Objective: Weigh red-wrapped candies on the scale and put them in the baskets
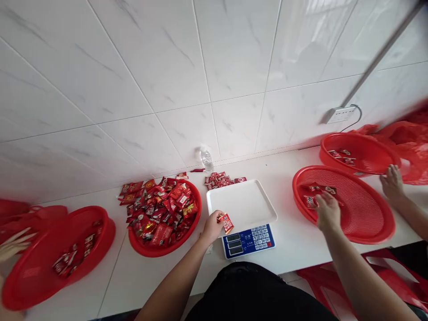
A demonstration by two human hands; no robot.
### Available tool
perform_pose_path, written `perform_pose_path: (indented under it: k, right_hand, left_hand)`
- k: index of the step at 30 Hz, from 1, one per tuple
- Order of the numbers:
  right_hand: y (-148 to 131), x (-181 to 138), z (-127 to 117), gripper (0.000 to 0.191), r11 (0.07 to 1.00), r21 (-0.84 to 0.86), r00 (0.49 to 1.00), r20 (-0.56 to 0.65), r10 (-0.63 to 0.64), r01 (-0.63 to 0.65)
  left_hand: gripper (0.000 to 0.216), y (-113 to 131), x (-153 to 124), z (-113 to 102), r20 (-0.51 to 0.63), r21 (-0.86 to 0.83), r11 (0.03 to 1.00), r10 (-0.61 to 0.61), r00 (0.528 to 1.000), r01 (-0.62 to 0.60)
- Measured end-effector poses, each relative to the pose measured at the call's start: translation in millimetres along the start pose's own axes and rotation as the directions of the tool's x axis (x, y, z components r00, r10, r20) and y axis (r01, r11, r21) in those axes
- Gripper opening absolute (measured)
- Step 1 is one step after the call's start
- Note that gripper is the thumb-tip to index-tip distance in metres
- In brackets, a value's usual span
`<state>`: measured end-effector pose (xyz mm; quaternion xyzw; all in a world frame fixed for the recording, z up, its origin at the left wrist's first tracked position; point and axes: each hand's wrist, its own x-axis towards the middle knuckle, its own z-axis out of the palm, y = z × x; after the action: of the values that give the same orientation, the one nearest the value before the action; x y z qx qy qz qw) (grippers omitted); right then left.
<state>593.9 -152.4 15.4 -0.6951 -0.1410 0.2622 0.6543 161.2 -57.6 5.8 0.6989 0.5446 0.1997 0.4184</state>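
Note:
My left hand (pixel 213 227) is closed around a small red snack packet (pixel 226 223) at the near left edge of the scale's white tray (pixel 242 203). Below that tray shows the blue keypad panel of the digital scale (pixel 249 241). Over on the right, my right hand (pixel 329 213) reaches into a red plastic basket (pixel 364 214). Its fingers are apart, just above a few red packets (pixel 310 202). To the left of the scale, a red basket (pixel 133 243) is heaped with red wrapped snacks (pixel 160 209).
Loose packets (pixel 219 179) and a clear bottle (pixel 206 159) lie behind the scale, by the tiled wall. A co-worker's hand (pixel 392 183) touches another red basket (pixel 361 151) at right. At far left, another person's gloved hand (pixel 16 244) is beside a tilted red basket (pixel 30 276).

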Motion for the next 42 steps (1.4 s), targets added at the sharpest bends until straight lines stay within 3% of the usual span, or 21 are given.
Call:
perform_pose_path:
  k: [1, 2, 4, 6, 8, 10, 12, 13, 16, 19, 23, 30, 36, 39, 42]
  right_hand:
    - [3, -16, 17, 0.05, 0.998, -0.052, 0.999, -0.038, -0.03, 0.028]
    - [8, -35, 37, 0.052, 0.996, -0.075, 0.999, 0.007, -0.045, 0.045]
    - [17, -80, 77, 0.047, 0.991, -0.114, 0.978, 0.206, -0.041, 0.065]
    - [25, -128, 112, 0.04, 0.984, -0.153, 0.919, 0.393, -0.023, 0.09]
    - [31, -170, 137, 0.035, 0.932, -0.211, 0.763, 0.639, -0.097, 0.295]
    - [34, -201, 150, 0.03, 0.871, -0.193, 0.597, 0.791, -0.135, 0.452]
    - [36, -218, 153, 0.028, 0.837, -0.186, 0.497, 0.86, -0.114, 0.515]
    - [37, -223, 153, 0.028, 0.829, -0.199, 0.476, 0.875, -0.09, 0.522]
    - [40, -227, 148, 0.028, 0.823, -0.259, 0.495, 0.869, -0.03, 0.506]
    - [44, -228, 144, 0.029, 0.802, -0.31, 0.521, 0.854, -0.001, 0.511]
    - [47, -233, 140, 0.03, 0.775, -0.353, 0.533, 0.846, 0.024, 0.524]
    - [46, -243, 137, 0.03, 0.772, -0.387, 0.546, 0.835, 0.062, 0.504]
    - [43, -242, 137, 0.03, 0.774, -0.411, 0.567, 0.819, 0.082, 0.481]
    - [43, -241, 138, 0.028, 0.785, -0.402, 0.574, 0.815, 0.073, 0.471]
    - [43, -240, 140, 0.027, 0.806, -0.382, 0.564, 0.822, 0.073, 0.452]
  left_hand:
    - [0.024, -3, -3, -1, -0.009, -0.015, 1.0, -0.01, 1.0, 0.01]
    - [0.023, -5, -5, -2, -0.02, -0.021, 1.0, -0.018, 1.0, 0.018]
    - [0.022, -9, -10, -4, -0.039, -0.018, 0.999, -0.04, 0.998, 0.039]
    - [0.024, -11, -15, -12, -0.075, 0.007, 0.999, -0.047, 0.996, 0.047]
    - [0.026, -14, -22, -26, -0.162, 0.1, 0.995, -0.004, 0.987, 0.02]
    - [0.027, -23, -30, -48, -0.277, 0.25, 0.968, 0.063, 0.959, 0.009]
    - [0.029, -37, -39, -72, -0.373, 0.374, 0.923, 0.06, 0.926, 0.091]
    - [0.03, -47, -44, -84, -0.392, 0.406, 0.898, 0.004, 0.92, 0.17]
    - [0.038, -79, -52, -109, -0.335, 0.425, 0.82, -0.251, 0.908, 0.384]
    - [0.054, -102, -51, -118, -0.22, 0.422, 0.796, -0.374, 0.901, 0.433]
    - [0.057, -111, -43, -120, -0.166, 0.483, 0.793, -0.334, 0.928, 0.372]
    - [0.021, -107, -41, -122, -0.084, 0.469, 0.859, -0.187, 0.979, 0.204]
    - [0.011, -101, -42, -149, -0.208, 0.438, 0.874, -0.132, 0.969, 0.213]
    - [0.019, -88, -41, -169, -0.338, 0.29, 0.921, -0.155, 0.928, 0.259]
    - [0.025, -63, -37, -168, -0.394, -0.027, 0.981, -0.187, 0.9, 0.192]
